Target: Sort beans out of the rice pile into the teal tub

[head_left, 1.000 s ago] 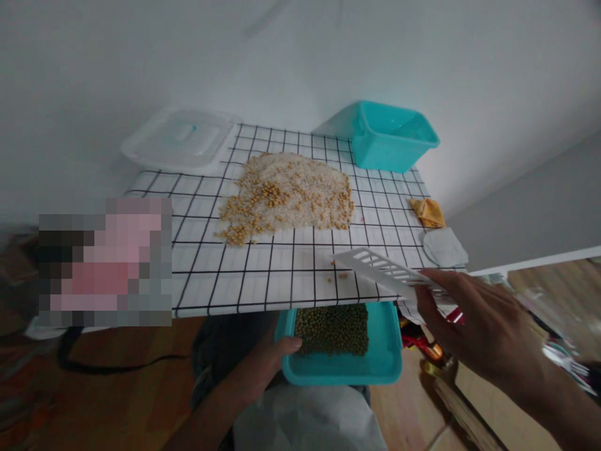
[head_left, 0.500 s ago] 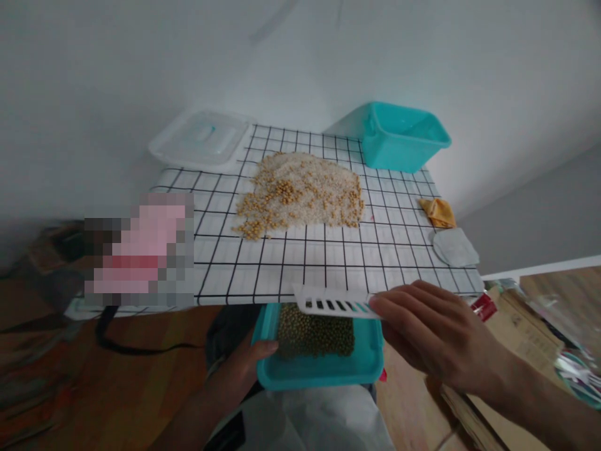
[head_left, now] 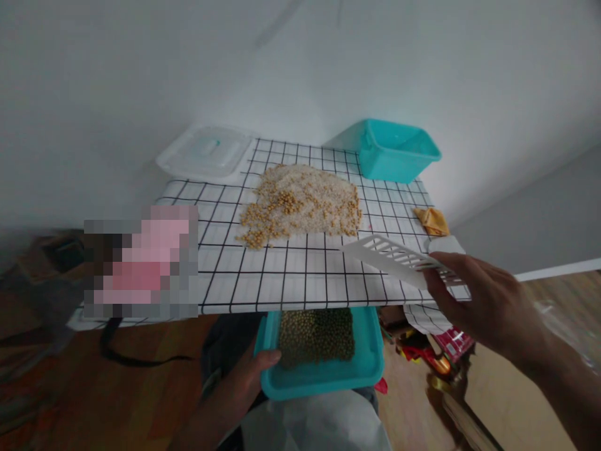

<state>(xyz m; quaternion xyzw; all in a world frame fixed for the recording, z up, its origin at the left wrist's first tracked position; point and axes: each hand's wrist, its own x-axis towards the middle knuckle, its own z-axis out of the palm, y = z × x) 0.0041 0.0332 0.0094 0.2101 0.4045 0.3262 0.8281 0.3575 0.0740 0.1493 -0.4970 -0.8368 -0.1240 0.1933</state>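
In my right hand point(head_left: 474, 300) is a white slotted scoop point(head_left: 399, 258), tilted over the table's front right part. No beans show on its slats. My left hand point(head_left: 253, 369) grips the left edge of a teal tub point(head_left: 323, 383) below the table edge, thumb over the rim and the other fingers hidden. Small dark green beans point(head_left: 319, 335) lie in the tub. A spread pile of white rice grains point(head_left: 312, 181) mixed with yellow soybeans point(head_left: 256, 235) lies mid-table, beyond the scoop's tip.
A teal bin point(head_left: 397, 156) stands at the table's back right, a clear plastic lid point(head_left: 206, 150) at the back left. An orange cloth point(head_left: 432, 221) lies near the right edge. A blurred pink item point(head_left: 154, 250) sits at left. Packages point(head_left: 453, 341) lie below on the right.
My right hand has carried the scoop from above the tub up and rightward over the table. My left hand still holds the tub. The view has shifted slightly.
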